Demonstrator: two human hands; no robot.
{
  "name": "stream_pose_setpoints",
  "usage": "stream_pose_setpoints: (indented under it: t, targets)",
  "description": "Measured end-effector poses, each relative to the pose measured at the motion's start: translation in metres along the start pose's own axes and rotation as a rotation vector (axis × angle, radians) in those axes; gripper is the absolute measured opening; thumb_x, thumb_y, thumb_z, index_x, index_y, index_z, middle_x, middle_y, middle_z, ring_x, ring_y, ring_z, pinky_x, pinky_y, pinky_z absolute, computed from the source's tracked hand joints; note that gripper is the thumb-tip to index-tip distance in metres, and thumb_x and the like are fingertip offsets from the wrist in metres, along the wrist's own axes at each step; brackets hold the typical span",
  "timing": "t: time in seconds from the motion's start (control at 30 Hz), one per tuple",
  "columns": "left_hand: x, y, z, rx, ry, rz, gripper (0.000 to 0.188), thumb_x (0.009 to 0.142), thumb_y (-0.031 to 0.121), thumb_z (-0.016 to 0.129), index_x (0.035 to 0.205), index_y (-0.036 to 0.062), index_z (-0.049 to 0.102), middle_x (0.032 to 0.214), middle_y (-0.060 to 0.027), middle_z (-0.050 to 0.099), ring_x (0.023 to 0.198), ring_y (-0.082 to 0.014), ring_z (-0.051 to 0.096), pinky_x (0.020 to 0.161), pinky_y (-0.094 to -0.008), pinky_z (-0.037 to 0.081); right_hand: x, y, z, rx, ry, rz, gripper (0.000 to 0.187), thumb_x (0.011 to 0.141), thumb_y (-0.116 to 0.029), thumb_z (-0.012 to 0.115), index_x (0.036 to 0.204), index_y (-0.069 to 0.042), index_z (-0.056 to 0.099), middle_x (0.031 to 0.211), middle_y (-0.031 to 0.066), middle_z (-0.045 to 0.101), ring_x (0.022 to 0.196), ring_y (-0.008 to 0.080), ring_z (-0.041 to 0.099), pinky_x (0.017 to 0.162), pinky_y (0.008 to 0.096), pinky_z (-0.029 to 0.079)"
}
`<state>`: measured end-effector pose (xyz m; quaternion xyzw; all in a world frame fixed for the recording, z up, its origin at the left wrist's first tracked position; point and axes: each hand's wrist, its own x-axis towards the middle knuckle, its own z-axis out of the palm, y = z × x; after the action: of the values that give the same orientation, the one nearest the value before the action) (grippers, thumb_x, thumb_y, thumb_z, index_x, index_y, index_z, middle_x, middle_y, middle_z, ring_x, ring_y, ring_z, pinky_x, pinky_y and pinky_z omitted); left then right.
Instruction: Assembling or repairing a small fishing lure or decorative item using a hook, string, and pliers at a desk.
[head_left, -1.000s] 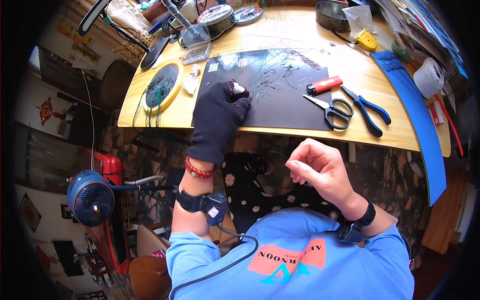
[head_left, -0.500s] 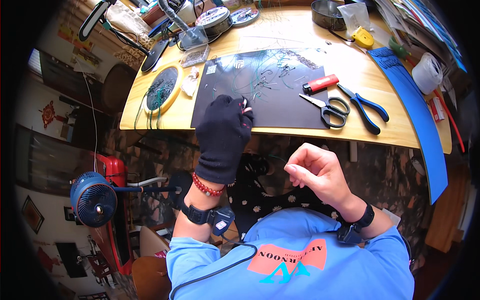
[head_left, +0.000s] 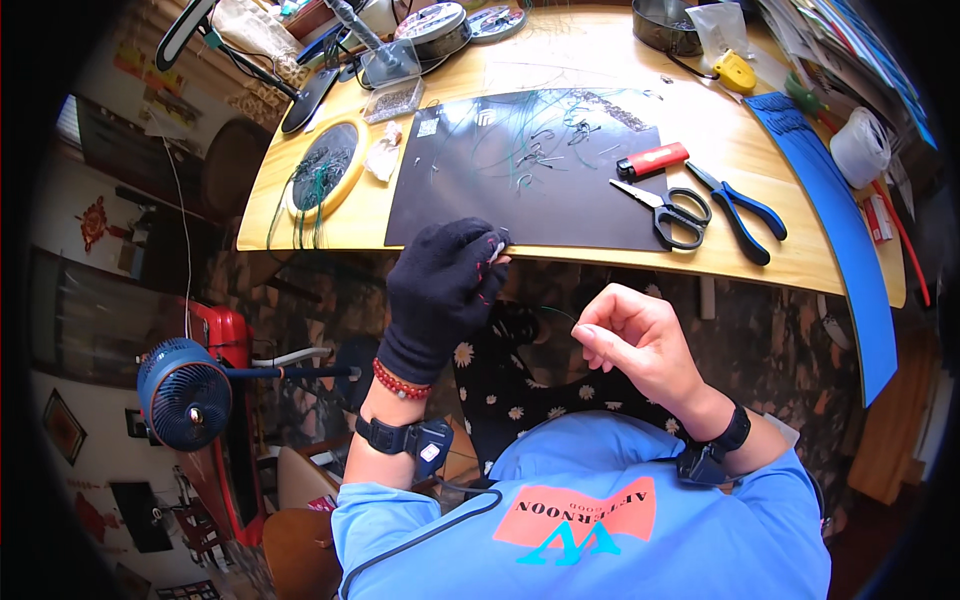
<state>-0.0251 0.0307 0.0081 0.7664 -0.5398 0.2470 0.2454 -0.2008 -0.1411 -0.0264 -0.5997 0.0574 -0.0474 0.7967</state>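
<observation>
My left hand, in a black glove with bare fingertips, is closed just in front of the table's near edge. A tiny item seems to be pinched at its fingertips, too small to make out. To its right, above my lap, my bare right hand pinches the end of a thin green line between thumb and forefinger. Across the table's near part lies a dark mat. Small fish hooks with loose green line are scattered over it.
Scissors, blue-handled pliers and a red lighter lie at the mat's right. A yellow-rimmed round tray of lined hooks stands at left. Beyond are a clear box and spools. A blue strip overhangs the right edge.
My left hand has drawn back from over the mat toward me, past the table's near edge. My right hand keeps its pinch, nearly in the same place.
</observation>
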Motion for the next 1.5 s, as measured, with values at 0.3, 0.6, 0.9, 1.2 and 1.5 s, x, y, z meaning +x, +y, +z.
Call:
stream_pose_setpoints:
  t: [0.3, 0.6, 0.9, 1.2, 1.5]
  targets:
    - [-0.011, -0.005, 0.008, -0.107, 0.082, 0.014, 0.025, 0.071, -0.001, 0.078, 0.094, 0.0073, 0.071, 0.093, -0.0085, 0.071, 0.087, -0.0262, 0.068, 0.077, -0.0339, 0.055, 0.004, 0.003, 0.006, -0.010, 0.013, -0.008, 0.012, 0.095, -0.012, 0.067, 0.091, -0.003, 0.062, 0.077, -0.0016, 0.061, 0.068, 0.0030, 0.058, 0.061, 0.0192, 0.048]
    - [-0.038, 0.032, 0.011, -0.925, 0.174, -0.774, 0.010, 0.087, 0.000, 0.071, 0.096, 0.0020, 0.067, 0.092, -0.0052, 0.069, 0.082, -0.0102, 0.064, 0.071, -0.0249, 0.051, 0.007, 0.012, 0.012, -0.176, 0.120, -0.172, 0.012, 0.092, -0.008, 0.067, 0.086, 0.000, 0.061, 0.075, 0.0000, 0.061, 0.065, 0.0041, 0.056, 0.059, 0.0203, 0.045]
    - [-0.077, 0.049, 0.026, -0.962, 0.174, -0.916, 0.010, 0.088, 0.002, 0.070, 0.096, 0.0025, 0.065, 0.089, -0.0029, 0.064, 0.078, -0.0099, 0.060, 0.071, -0.0259, 0.049, 0.024, 0.034, 0.031, -0.132, 0.090, -0.273, 0.010, 0.087, 0.002, 0.066, 0.082, 0.003, 0.058, 0.091, 0.0083, 0.063, 0.080, 0.0108, 0.061, 0.070, 0.0240, 0.054]
    - [-0.073, 0.056, 0.017, -1.226, 0.127, -1.157, 0.008, 0.092, 0.008, 0.066, 0.098, 0.0031, 0.067, 0.090, -0.0014, 0.064, 0.081, -0.0088, 0.060, 0.072, -0.0245, 0.048, 0.026, 0.038, 0.033, -0.020, 0.015, -0.160, 0.008, 0.090, -0.001, 0.065, 0.086, 0.002, 0.059, 0.110, 0.0102, 0.059, 0.098, 0.0119, 0.060, 0.082, 0.0253, 0.053]
    - [-0.074, 0.057, 0.011, -1.110, -0.033, -1.056, 0.019, 0.101, 0.017, 0.055, 0.112, 0.0026, 0.062, 0.098, -0.0021, 0.061, 0.088, -0.0099, 0.058, 0.076, -0.0247, 0.048, 0.024, 0.037, 0.026, -0.084, -0.110, -0.080, 0.008, 0.092, -0.005, 0.065, 0.086, -0.001, 0.062, 0.116, 0.0081, 0.055, 0.105, 0.0156, 0.059, 0.095, 0.0300, 0.047]
